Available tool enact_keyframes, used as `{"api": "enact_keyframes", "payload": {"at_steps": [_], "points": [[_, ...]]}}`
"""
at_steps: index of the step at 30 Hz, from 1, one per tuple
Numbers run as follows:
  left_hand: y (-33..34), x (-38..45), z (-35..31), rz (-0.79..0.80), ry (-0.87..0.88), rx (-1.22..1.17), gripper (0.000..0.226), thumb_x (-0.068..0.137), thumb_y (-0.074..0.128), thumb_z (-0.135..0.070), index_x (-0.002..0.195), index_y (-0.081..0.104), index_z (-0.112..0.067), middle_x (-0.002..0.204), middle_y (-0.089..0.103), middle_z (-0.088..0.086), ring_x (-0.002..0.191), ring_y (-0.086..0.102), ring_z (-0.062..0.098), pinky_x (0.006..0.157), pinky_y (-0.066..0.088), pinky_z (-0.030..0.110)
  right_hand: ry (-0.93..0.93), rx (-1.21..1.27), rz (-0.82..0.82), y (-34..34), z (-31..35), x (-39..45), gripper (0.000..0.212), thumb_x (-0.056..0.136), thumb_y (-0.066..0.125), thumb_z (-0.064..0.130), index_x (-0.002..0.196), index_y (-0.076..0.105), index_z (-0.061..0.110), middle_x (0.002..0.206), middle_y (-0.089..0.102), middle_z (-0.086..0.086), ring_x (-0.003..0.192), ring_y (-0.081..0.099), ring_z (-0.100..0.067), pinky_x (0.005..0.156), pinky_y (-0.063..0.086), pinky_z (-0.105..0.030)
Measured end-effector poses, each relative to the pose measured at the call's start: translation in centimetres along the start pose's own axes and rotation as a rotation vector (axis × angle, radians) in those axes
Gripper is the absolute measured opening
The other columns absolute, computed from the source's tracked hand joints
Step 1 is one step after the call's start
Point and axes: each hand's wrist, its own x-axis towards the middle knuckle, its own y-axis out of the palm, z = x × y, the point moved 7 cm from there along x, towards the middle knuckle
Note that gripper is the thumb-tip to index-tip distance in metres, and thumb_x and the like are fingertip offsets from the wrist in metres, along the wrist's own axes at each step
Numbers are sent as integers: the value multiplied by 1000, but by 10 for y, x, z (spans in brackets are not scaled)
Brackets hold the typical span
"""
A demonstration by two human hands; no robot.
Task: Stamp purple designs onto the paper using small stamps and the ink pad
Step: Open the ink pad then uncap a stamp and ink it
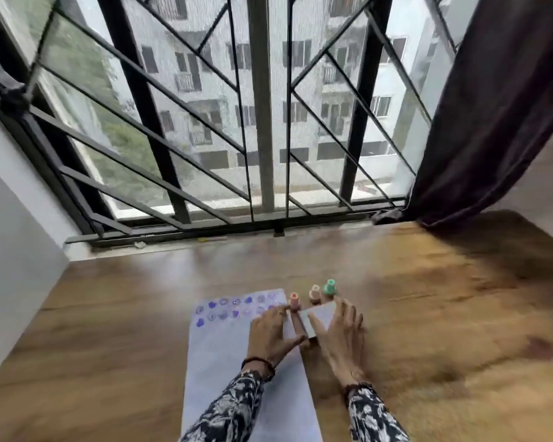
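Both hands are on the small white ink pad case [320,317], which sits on the wooden counter [428,314] just off the right edge of the paper [224,362]; the left hand [273,333] lies flat with its fingers spread over the near-left side of the case, the right hand [342,333] cups the right side, thumb along the lid; from where I stand it looks like they are opening or closing the lid, though the blur hides whether it is up; so each grip is loose and wide around the case, not pinched on any stamp.

Three small stamps stand upright just behind the case, within a finger's reach and clear of the sheet: a pink stamp [294,302] nearest the paper, a peach stamp [314,293] in the middle, a green stamp [329,288] to the right; that probably keeps inky faces off the page.

The purple prints [233,309] fill two rows along the far end, with one more starting a third row at the left; the near stretch of the sheet is blank, so there is plenty of room to stamp toward the person. The counter is open to the right and behind; the window ledge [173,242] is well apart.
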Motion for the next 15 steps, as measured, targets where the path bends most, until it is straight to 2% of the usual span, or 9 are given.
{"api": "enact_keyframes", "payload": {"at_steps": [3,6,9,12,15], "points": [[4,3,2,-32,-46,30,69,70,59,-63,127,42,-28,122,53,1,113,47,21,86,34,34,68,54,-24,5,-6,-2,77,67,78,40,125,49,0,127,53,-23,114,50,-38,95,39,-44],[12,3,5,-22,-52,23,72,65,59,-66,129,40,-37,125,47,0,116,41,21,87,26,33,47,30,-23,11,-8,-3,80,58,84,36,120,53,-2,124,55,-25,110,53,-42,92,43,-46],[17,2,7,-32,-28,40,75,60,54,-71,127,41,-39,125,46,-1,117,40,22,85,21,33,6,-5,-51,12,-11,-1,79,50,87,33,114,57,-3,116,59,-26,101,57,-44,84,48,-47],[17,0,4,-66,-1,45,77,57,44,-75,124,46,-36,123,50,1,114,44,24,87,23,35,-38,-61,-48,12,-10,0,75,51,86,37,109,60,-1,110,61,-25,95,59,-44,78,51,-47],[11,-4,-2,-158,27,-31,70,55,47,-66,117,55,-34,113,58,2,106,46,18,83,20,31,-63,-93,-42,12,-11,0,66,55,82,39,104,61,0,108,61,-26,93,59,-43,79,51,-47]]}}
